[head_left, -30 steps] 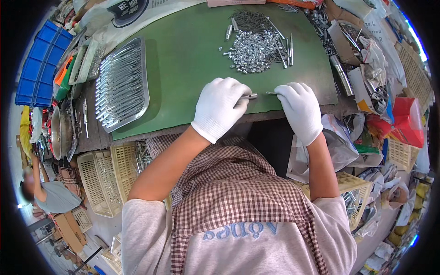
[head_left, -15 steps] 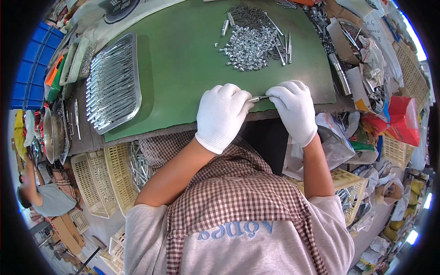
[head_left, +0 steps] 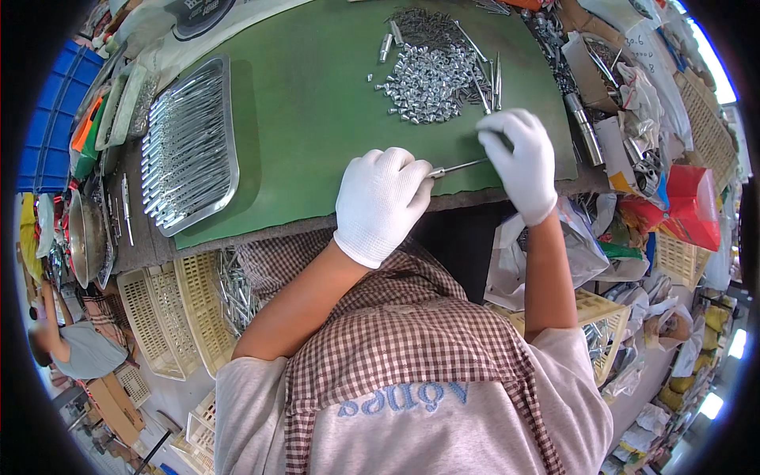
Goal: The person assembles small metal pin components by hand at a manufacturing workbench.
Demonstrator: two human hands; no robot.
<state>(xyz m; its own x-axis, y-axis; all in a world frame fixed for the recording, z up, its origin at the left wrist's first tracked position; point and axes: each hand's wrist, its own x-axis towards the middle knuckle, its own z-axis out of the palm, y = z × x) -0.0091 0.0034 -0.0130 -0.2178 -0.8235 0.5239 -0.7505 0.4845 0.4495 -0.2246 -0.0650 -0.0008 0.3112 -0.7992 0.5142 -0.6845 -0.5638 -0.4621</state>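
Both of my hands wear white knit gloves. My left hand [head_left: 380, 202] is closed near the table's front edge, pinching a slim metal rod [head_left: 461, 166]. A thicker end of the rod shows at the fingertips, and its thin shaft reaches right toward my other hand. The rest of it is hidden in the glove. My right hand [head_left: 522, 162] is raised beyond the rod's tip, thumb and fingers apart, with nothing visible between them. Its fingertips are close to a few loose metal rods [head_left: 497, 83] lying beside a heap of small silver cone-shaped parts [head_left: 427, 83].
A metal tray [head_left: 231, 150] full of neatly lined-up rods sits left on the green mat [head_left: 317, 103]. Dark thin pins [head_left: 431, 28] are piled behind the cone-shaped parts. Cluttered boxes and bags crowd the right side. Yellow plastic baskets [head_left: 202, 309] stand below the table; another person [head_left: 87, 348] is far left.
My right hand has let go of the rod's thin end and moved up and right, its fingers parting. More of the shaft now shows. My left hand keeps its hold.
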